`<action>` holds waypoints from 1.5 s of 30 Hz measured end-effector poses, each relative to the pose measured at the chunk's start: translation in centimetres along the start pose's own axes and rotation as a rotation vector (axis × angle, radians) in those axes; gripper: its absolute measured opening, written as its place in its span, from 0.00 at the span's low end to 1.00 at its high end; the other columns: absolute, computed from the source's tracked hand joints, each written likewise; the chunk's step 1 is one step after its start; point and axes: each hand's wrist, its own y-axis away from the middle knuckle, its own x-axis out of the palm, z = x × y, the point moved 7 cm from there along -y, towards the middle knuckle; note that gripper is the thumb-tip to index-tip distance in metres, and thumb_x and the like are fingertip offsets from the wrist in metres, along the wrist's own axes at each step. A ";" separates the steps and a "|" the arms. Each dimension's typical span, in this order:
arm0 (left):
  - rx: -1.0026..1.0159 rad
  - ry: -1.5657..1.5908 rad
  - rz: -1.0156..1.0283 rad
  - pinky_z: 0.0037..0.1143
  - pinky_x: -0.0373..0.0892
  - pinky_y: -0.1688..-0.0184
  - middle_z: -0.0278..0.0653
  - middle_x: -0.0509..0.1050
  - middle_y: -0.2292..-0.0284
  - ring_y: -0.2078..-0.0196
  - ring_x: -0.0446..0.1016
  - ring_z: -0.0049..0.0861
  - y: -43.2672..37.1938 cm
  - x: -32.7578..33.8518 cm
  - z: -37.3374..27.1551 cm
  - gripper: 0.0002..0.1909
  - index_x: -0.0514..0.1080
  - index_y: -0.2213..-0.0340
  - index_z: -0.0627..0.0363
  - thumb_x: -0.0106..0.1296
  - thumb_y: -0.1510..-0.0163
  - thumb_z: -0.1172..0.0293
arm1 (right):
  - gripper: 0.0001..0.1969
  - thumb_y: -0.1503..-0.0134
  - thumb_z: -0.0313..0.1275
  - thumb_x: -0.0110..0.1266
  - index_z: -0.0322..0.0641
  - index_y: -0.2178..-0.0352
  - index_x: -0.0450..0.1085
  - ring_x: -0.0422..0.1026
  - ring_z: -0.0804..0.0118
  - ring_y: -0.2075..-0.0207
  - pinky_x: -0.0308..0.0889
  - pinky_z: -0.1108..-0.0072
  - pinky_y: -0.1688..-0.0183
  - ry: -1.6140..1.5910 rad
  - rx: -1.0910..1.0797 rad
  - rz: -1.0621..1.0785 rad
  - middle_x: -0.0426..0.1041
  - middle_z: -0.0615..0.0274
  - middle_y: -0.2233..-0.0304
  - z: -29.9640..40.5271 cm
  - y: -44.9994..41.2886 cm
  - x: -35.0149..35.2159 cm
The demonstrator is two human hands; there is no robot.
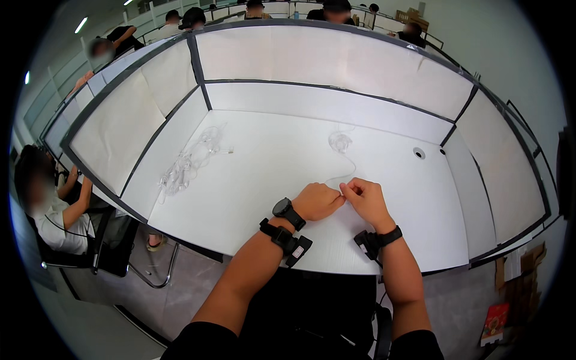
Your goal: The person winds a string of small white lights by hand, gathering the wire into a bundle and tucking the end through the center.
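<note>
My left hand and my right hand meet fingertip to fingertip above the white desk. Both are closed on a thin, clear cable, whose end is hidden in the fingers. From there the cable curves back to a small loose coil on the desk. A larger tangle of clear cables lies along the left side, with a small light-coloured connector at one end. Black straps with small devices sit on both wrists, and a dark watch is on the left one.
White partitions with dark frames enclose the desk on the left, back and right. A round cable hole is at the back right. A seated person is beyond the left partition; several people are behind the back one. Cardboard stands at the lower right.
</note>
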 end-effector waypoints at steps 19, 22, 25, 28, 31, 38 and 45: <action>-0.037 0.010 0.075 0.40 0.68 0.66 0.50 0.75 0.76 0.73 0.73 0.48 -0.2 0.5 0.6 0.19 0.75 0.73 0.59 0.39 0.41 0.58 | 0.19 0.43 0.38 0.54 0.33 0.82 0.72 0.64 0.60 0.87 0.60 0.73 0.80 0.248 -0.059 0.016 0.68 0.53 0.88 0.2 -0.1 0.5; -0.029 0.091 0.033 0.40 0.67 0.66 0.51 0.75 0.76 0.72 0.72 0.49 0.0 0.2 0.4 0.19 0.73 0.74 0.59 0.38 0.41 0.60 | 0.21 0.42 0.39 0.53 0.32 0.83 0.70 0.62 0.60 0.87 0.59 0.72 0.80 0.211 -0.054 0.014 0.66 0.53 0.88 0.0 -0.2 0.5; 0.065 0.101 -0.049 0.41 0.66 0.66 0.51 0.74 0.76 0.72 0.71 0.50 0.2 -0.2 0.1 0.18 0.71 0.76 0.60 0.38 0.41 0.61 | 0.22 0.41 0.39 0.51 0.31 0.84 0.67 0.60 0.61 0.87 0.59 0.73 0.80 0.132 -0.016 -0.012 0.65 0.53 0.88 -0.1 -0.1 0.3; 0.027 0.118 -0.038 0.41 0.65 0.68 0.51 0.73 0.77 0.74 0.70 0.51 0.0 -0.2 0.2 0.17 0.70 0.77 0.60 0.38 0.42 0.62 | 0.23 0.41 0.39 0.51 0.31 0.85 0.66 0.60 0.64 0.86 0.59 0.74 0.80 0.104 0.015 -0.040 0.65 0.54 0.88 -0.5 -0.3 0.3; 0.037 0.115 -0.062 0.41 0.65 0.68 0.51 0.73 0.77 0.74 0.70 0.50 0.0 -0.1 0.1 0.17 0.70 0.77 0.60 0.38 0.42 0.63 | 0.23 0.41 0.39 0.52 0.32 0.84 0.66 0.60 0.68 0.86 0.59 0.76 0.80 0.092 0.015 -0.046 0.66 0.57 0.88 -0.3 -0.2 0.2; 0.033 0.095 -0.046 0.39 0.66 0.70 0.49 0.73 0.80 0.77 0.71 0.48 -0.1 -0.3 -0.7 0.18 0.71 0.79 0.59 0.40 0.43 0.61 | 0.15 0.43 0.36 0.55 0.33 0.77 0.69 0.62 0.72 0.85 0.59 0.80 0.79 0.022 -0.122 -0.092 0.70 0.60 0.84 0.5 -0.2 0.1; 0.045 0.056 -0.030 0.39 0.68 0.70 0.48 0.74 0.80 0.77 0.72 0.47 -0.1 -0.1 -0.8 0.21 0.72 0.81 0.58 0.38 0.43 0.59 | 0.14 0.43 0.34 0.54 0.33 0.76 0.70 0.65 0.69 0.83 0.62 0.78 0.77 0.024 -0.055 -0.037 0.70 0.58 0.84 0.4 -0.1 0.6</action>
